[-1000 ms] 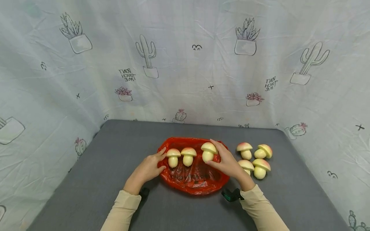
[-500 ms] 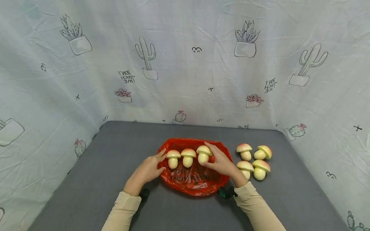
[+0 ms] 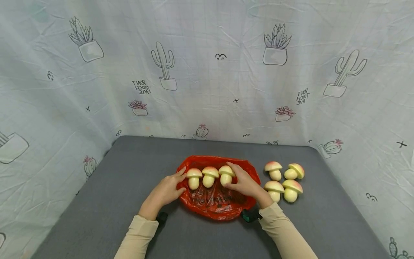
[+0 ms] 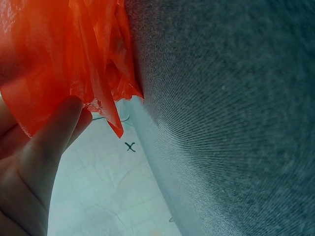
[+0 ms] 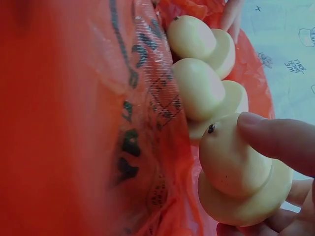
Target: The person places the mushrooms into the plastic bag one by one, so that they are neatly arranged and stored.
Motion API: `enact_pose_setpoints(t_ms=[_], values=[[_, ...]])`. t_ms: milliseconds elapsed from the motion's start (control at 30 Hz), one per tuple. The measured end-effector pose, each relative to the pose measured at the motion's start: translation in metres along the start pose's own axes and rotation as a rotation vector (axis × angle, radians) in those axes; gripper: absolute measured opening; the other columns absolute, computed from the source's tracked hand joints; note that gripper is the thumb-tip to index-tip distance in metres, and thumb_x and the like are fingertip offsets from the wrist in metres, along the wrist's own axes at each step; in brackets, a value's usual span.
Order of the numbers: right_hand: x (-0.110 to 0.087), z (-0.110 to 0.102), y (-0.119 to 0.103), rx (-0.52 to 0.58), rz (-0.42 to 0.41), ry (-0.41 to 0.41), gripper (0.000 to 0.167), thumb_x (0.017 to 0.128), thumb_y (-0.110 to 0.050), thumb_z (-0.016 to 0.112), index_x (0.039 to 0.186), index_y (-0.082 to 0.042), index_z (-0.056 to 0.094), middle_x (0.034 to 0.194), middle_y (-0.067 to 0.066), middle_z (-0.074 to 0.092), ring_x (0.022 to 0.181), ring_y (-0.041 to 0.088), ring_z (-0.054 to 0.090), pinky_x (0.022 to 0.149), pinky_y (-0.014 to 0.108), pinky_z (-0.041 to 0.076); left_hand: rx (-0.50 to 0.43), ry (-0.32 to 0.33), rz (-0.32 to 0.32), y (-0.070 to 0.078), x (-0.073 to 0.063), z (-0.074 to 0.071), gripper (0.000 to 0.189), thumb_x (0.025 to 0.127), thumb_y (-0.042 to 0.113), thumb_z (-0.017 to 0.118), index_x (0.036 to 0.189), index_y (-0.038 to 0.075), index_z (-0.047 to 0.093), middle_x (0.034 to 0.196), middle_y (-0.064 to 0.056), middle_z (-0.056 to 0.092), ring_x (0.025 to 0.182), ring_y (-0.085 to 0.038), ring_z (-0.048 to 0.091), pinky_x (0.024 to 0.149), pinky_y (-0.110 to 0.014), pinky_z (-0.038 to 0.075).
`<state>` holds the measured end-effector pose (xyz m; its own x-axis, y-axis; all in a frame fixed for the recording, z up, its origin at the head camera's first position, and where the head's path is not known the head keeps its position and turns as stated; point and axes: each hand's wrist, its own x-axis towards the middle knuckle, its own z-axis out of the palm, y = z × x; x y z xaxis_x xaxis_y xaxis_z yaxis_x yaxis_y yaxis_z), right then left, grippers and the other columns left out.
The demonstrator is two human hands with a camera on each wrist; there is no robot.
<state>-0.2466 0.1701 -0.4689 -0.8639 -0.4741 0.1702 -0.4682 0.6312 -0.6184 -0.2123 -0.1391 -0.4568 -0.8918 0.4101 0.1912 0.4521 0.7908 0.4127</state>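
A red plastic bag point(image 3: 215, 205) lies spread on the grey table, with two toy mushrooms, the left mushroom point(image 3: 194, 182) and the middle mushroom point(image 3: 208, 181), side by side in it. To their right, my right hand point(image 3: 246, 183) grips a third toy mushroom point(image 3: 225, 179), thumb on its pale stem and fingers at the cap. The right wrist view shows this held mushroom point(image 5: 236, 162) close to the middle one. My left hand point(image 3: 166, 187) holds the bag's left edge; in the left wrist view the red film point(image 4: 54, 64) passes between thumb and fingers.
Several more toy mushrooms point(image 3: 290, 190) lie on the table point(image 3: 155, 154) right of the bag, near my right forearm. A pale curtain point(image 3: 207, 90) with cactus drawings hangs behind and at both sides.
My right hand has moved left and slightly down with its mushroom, bringing it near the middle one, which has tilted slightly. My left hand has stayed at the bag's edge.
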Motion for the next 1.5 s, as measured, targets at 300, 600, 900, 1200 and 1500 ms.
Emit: enact_pose_setpoints(t_ms=[300, 600, 900, 1200, 1500], values=[[0.002, 0.007, 0.003, -0.042, -0.033, 0.011, 0.079, 0.084, -0.025, 0.073, 0.145, 0.003, 0.032, 0.144, 0.021, 0.041, 0.133, 0.037, 0.038, 0.105, 0.053, 0.036, 0.004, 0.01, 0.007, -0.001, -0.001, 0.003, 0.051, 0.085, 0.013, 0.07, 0.131, -0.004, 0.055, 0.145, -0.016, 0.043, 0.122, -0.035, 0.052, 0.096, -0.045, 0.047], [0.003, 0.014, 0.006, -0.042, -0.02, 0.008, 0.079, 0.083, -0.02, 0.073, 0.145, 0.004, 0.031, 0.144, 0.022, 0.04, 0.133, 0.037, 0.038, 0.106, 0.052, 0.035, 0.004, 0.024, 0.018, -0.001, -0.002, 0.005, 0.051, 0.084, 0.013, 0.07, 0.13, -0.005, 0.056, 0.144, -0.017, 0.044, 0.122, -0.036, 0.052, 0.096, -0.045, 0.047], [0.002, 0.019, 0.009, -0.04, -0.017, 0.021, 0.078, 0.083, -0.02, 0.073, 0.145, 0.004, 0.031, 0.144, 0.023, 0.039, 0.134, 0.037, 0.037, 0.106, 0.052, 0.035, 0.008, 0.028, 0.007, -0.002, -0.002, 0.007, 0.051, 0.084, 0.013, 0.071, 0.129, -0.004, 0.056, 0.145, -0.016, 0.044, 0.122, -0.035, 0.052, 0.097, -0.045, 0.046], [0.001, 0.018, 0.009, -0.028, 0.023, 0.011, 0.084, 0.083, -0.021, 0.074, 0.147, 0.006, 0.026, 0.147, 0.025, 0.035, 0.135, 0.039, 0.034, 0.107, 0.053, 0.033, 0.005, 0.02, 0.009, -0.001, -0.001, 0.006, 0.051, 0.084, 0.013, 0.071, 0.129, -0.005, 0.056, 0.145, -0.017, 0.043, 0.123, -0.036, 0.052, 0.096, -0.045, 0.047], [-0.002, 0.012, 0.003, -0.032, 0.021, 0.03, 0.087, 0.081, -0.024, 0.075, 0.146, 0.006, 0.025, 0.147, 0.026, 0.033, 0.136, 0.039, 0.033, 0.107, 0.054, 0.032, 0.009, 0.018, 0.014, -0.002, 0.001, 0.006, 0.051, 0.084, 0.013, 0.07, 0.13, -0.005, 0.055, 0.145, -0.017, 0.043, 0.122, -0.036, 0.052, 0.095, -0.045, 0.047]])
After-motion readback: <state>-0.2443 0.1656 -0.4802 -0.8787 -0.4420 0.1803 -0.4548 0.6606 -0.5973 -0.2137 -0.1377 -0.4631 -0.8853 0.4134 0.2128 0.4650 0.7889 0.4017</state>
